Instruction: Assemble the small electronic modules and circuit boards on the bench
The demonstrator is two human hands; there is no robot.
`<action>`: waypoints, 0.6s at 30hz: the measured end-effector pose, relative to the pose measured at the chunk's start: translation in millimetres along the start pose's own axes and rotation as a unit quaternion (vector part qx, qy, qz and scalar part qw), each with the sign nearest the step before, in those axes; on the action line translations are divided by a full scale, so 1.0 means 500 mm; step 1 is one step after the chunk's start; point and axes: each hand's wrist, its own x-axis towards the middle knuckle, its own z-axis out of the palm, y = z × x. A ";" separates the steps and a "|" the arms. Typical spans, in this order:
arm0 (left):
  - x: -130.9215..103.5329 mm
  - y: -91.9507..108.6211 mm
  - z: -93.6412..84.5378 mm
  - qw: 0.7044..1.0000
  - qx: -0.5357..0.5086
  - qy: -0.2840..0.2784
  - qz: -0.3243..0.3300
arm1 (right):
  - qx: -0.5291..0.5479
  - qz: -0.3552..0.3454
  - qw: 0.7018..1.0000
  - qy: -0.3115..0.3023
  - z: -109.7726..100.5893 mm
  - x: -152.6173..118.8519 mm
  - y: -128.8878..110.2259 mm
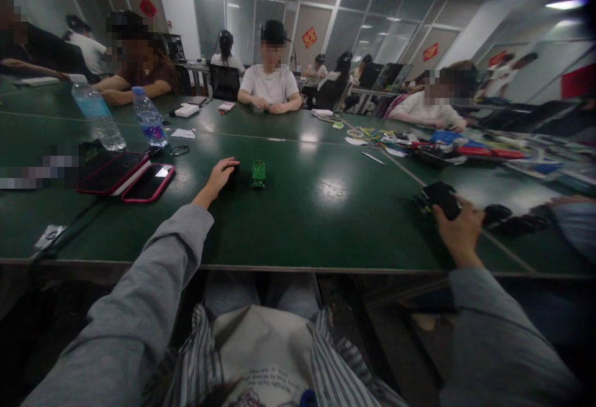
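Observation:
Left of centre on the green table, my left hand [222,177] has its fingers curled over a small black object [234,176], gripping it. Just right of it, and apart from the hand, stands a green circuit board piece [259,173]. Far to the right, my right hand [460,227] is wrapped round a black box-shaped object [443,200]. Small dark and yellowish parts [421,203] lie against the box's left side, partly hidden by it.
Two water bottles [151,123] and red-edged phones [149,183] are on the left of the table [298,233]. Cables and tools [488,149] are piled at the right back. A black cable bundle [516,221] lies beyond my right hand. People sit across the table.

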 end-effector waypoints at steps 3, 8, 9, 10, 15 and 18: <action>-0.001 0.001 0.000 1.000 -0.001 -0.001 0.001 | -0.029 -0.018 0.999 -0.003 -0.004 -0.004 -0.015; -0.001 -0.002 0.000 1.000 0.001 0.002 0.007 | -0.043 -0.068 0.997 0.003 -0.014 -0.013 -0.038; 0.000 -0.003 0.000 1.000 0.003 0.002 0.009 | -0.044 -0.074 0.996 0.005 -0.013 -0.014 -0.037; 0.001 -0.005 0.000 1.000 0.005 0.001 0.011 | -0.045 -0.076 0.996 0.004 -0.011 -0.013 -0.033; 0.006 -0.018 -0.001 1.000 0.007 0.001 0.018 | -0.042 -0.073 0.993 -0.084 0.015 0.000 0.005; 0.008 -0.022 0.000 1.000 0.009 0.001 0.021 | -0.053 -0.078 0.989 -0.115 0.026 0.007 0.015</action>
